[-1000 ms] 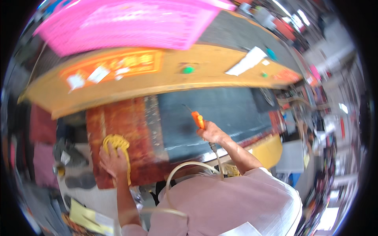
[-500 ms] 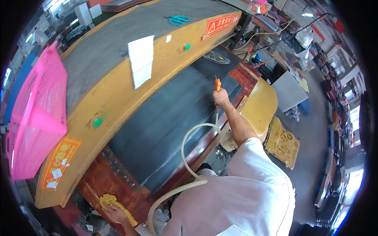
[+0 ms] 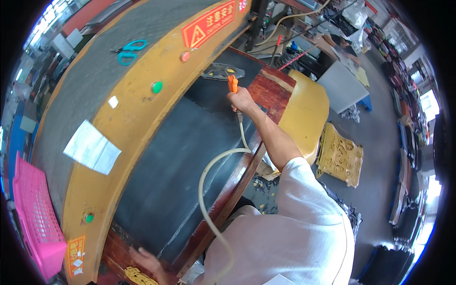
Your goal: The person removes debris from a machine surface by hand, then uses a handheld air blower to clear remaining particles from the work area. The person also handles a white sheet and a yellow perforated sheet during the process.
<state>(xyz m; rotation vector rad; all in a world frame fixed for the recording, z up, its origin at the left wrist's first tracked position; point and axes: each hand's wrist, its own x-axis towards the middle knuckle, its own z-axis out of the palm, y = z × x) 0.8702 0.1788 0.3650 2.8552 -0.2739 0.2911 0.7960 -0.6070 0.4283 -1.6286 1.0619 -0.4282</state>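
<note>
My right hand (image 3: pixel 241 100) is wrapped round an orange air blow gun (image 3: pixel 232 84). Its nozzle points at a flat metal cutting die (image 3: pixel 222 71) with small yellow bits in it, lying at the far end of the dark work surface (image 3: pixel 166 166). From the gun's lower end a pale hose (image 3: pixel 205 176) loops back toward my body. At the lower left, my left hand (image 3: pixel 146 261) is slightly blurred, its fingers apart and nothing in them. Just below it lies a yellow cut-out piece (image 3: pixel 140 276) on the reddish table edge, partly out of the picture.
A yellow machine beam (image 3: pixel 142 114) with green buttons crosses over the table on the left. On it are teal scissors (image 3: pixel 129 51) and a white paper (image 3: pixel 92 147). A pink basket (image 3: pixel 40 218) stands at far left. Yellow sheets (image 3: pixel 304 109) and a punched yellow sheet (image 3: pixel 341 154) lie right.
The view has swung, bringing the cutting die nearer. My right hand has carried the air blow gun toward the die. My left hand has come off the yellow piece.
</note>
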